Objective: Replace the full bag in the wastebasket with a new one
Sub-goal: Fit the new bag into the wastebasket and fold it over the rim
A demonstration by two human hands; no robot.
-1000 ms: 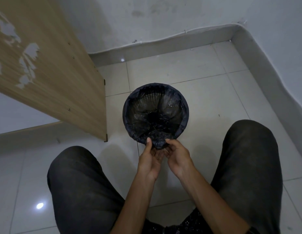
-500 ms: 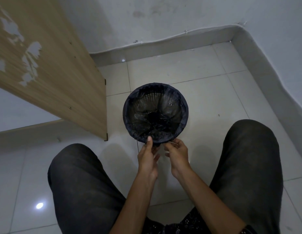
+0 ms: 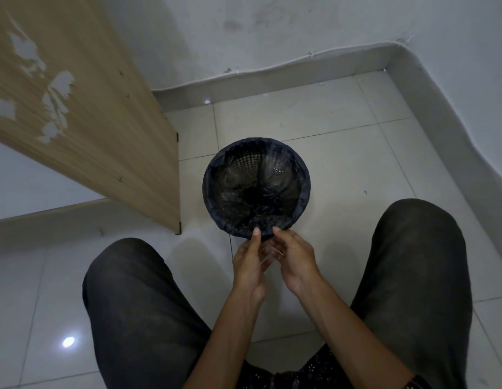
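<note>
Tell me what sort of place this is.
Probably the corner of a room indoors, a home or small office, I cannot tell which. It shows a glossy tiled floor, painted walls with a skirting, a chipped wood-laminate furniture panel, and a small mesh wastebasket lined with a black bag.

The bag (image 3: 210,189) is black, the wastebasket (image 3: 248,161) dark lattice-patterned, the tiles (image 3: 342,169) pale grey, the panel (image 3: 104,108) tan wood-grain.

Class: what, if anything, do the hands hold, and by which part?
The left hand and right hand pinch the black plastic bag at its edge folded over the round mesh wastebasket's near rim.
</note>
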